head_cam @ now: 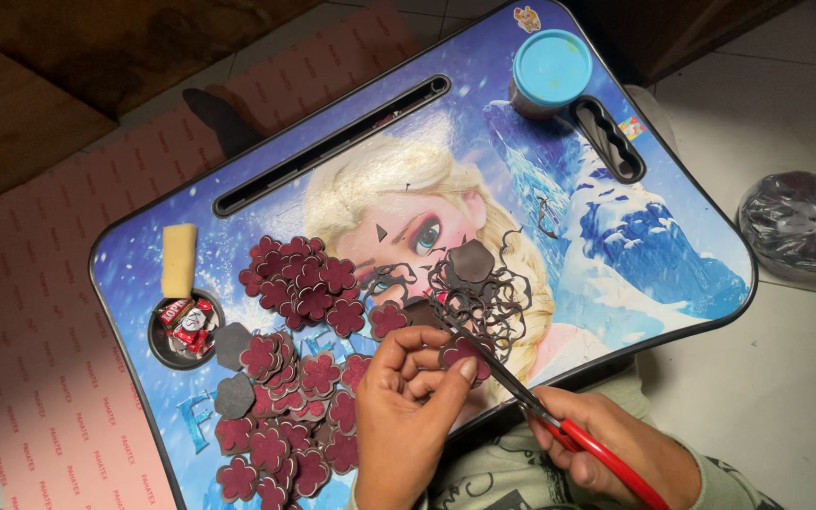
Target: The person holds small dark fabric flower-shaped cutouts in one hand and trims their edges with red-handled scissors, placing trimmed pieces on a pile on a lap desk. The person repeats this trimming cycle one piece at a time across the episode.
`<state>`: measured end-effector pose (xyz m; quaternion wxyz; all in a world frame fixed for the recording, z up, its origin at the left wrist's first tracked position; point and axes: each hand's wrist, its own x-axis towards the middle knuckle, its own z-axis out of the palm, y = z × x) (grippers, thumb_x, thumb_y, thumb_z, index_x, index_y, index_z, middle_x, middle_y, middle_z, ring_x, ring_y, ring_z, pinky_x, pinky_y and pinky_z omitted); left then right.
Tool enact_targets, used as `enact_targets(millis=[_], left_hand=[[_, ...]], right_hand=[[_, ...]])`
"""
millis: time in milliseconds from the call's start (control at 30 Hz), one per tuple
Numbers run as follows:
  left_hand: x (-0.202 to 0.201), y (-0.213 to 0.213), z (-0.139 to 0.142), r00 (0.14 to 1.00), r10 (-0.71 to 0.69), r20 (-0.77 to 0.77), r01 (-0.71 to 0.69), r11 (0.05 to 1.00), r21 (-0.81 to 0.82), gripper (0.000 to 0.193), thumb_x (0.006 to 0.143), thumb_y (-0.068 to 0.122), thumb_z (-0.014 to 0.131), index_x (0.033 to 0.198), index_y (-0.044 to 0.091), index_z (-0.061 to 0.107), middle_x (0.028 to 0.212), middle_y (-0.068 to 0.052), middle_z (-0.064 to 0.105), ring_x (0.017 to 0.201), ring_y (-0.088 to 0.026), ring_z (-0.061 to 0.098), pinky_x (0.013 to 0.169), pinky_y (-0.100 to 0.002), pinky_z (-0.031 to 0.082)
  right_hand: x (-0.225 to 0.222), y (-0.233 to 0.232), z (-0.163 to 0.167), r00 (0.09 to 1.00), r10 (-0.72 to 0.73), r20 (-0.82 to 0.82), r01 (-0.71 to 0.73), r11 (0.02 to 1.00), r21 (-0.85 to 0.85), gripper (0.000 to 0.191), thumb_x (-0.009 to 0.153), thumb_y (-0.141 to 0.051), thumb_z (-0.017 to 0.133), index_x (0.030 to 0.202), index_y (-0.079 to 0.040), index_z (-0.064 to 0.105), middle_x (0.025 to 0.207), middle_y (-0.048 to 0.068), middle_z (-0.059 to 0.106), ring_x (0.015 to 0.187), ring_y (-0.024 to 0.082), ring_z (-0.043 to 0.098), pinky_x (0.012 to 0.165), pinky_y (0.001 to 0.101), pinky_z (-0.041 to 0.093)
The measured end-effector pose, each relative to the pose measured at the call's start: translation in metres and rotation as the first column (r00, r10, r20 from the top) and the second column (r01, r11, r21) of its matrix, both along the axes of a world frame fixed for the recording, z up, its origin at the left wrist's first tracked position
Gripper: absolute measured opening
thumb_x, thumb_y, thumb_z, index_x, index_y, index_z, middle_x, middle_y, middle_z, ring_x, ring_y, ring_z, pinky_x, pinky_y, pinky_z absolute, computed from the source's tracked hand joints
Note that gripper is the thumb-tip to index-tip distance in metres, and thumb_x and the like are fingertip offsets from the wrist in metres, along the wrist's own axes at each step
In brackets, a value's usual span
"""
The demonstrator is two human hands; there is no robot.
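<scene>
Pinching a maroon foam flower (pixel 465 354) near the lap desk's (pixel 616 283) front edge, left hand (pixel 408 406); right hand's (pixel 616 453) fingers gripped red-handled scissors (pixel 540 411).

A single camera, worn on the person's head, looks almost straight down and sits close over a printed lap tray (pixel 616 283) that lies slantwise and fills most of the frame. The left hand (pixel 408 397) and right hand (pixel 616 453) enter from the bottom edge, nearest the lens. Pink mat (pixel 68 312) and pale floor tiles (pixel 795 378) border the view.
</scene>
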<state>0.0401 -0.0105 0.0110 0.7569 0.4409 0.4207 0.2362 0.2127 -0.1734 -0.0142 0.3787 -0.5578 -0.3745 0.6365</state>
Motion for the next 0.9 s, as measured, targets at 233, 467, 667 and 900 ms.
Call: enact_targets(millis=[233,467,667,900], left_hand=[[0.005,-0.007,-0.007,0.993,0.035,0.112,-0.026,0.996,-0.086,0.023,0.086,-0.002,0.074,0.105,-0.004,0.061,0.09,-0.008,0.073,0.074,-0.009,0.07,0.064,-0.023,0.059],[0.007,-0.01,-0.013,0.988,-0.006,0.153,0.021,0.995,-0.093,0.026,0.086,-0.001,0.075,0.108,-0.005,0.061,0.089,-0.01,0.073,0.076,-0.009,0.069,0.07,-0.023,0.058],[0.005,-0.01,-0.015,0.986,-0.02,0.168,0.038,0.993,-0.109,0.026,0.087,0.0,0.074,0.109,-0.005,0.062,0.09,-0.011,0.074,0.077,-0.01,0.07,0.072,-0.025,0.06],[0.007,-0.012,-0.016,0.984,-0.021,0.18,0.042,0.992,-0.116,0.026,0.087,0.001,0.075,0.108,-0.005,0.061,0.09,-0.012,0.075,0.078,-0.01,0.071,0.072,-0.024,0.06]], right_hand=[[-0.005,0.004,0.001,0.991,-0.042,-0.126,0.045,0.999,0.024,0.109,0.067,-0.096,0.057,0.121,-0.001,0.056,0.083,0.0,0.052,0.065,0.01,0.047,0.054,0.0244,0.04],[-0.009,0.005,0.001,0.959,-0.051,-0.277,0.059,0.998,0.023,0.106,0.069,-0.092,0.062,0.114,0.004,0.055,0.068,-0.001,0.046,0.06,0.01,0.043,0.054,0.0251,0.037],[-0.011,0.006,-0.002,0.965,-0.05,-0.257,0.064,0.997,0.047,0.109,0.069,-0.093,0.061,0.117,0.005,0.057,0.069,-0.002,0.046,0.06,0.009,0.043,0.052,0.0236,0.037],[-0.012,0.008,0.003,0.967,-0.07,-0.246,0.077,0.997,0.018,0.107,0.069,-0.093,0.06,0.115,0.004,0.056,0.067,-0.002,0.045,0.057,0.009,0.043,0.051,0.0239,0.036]])
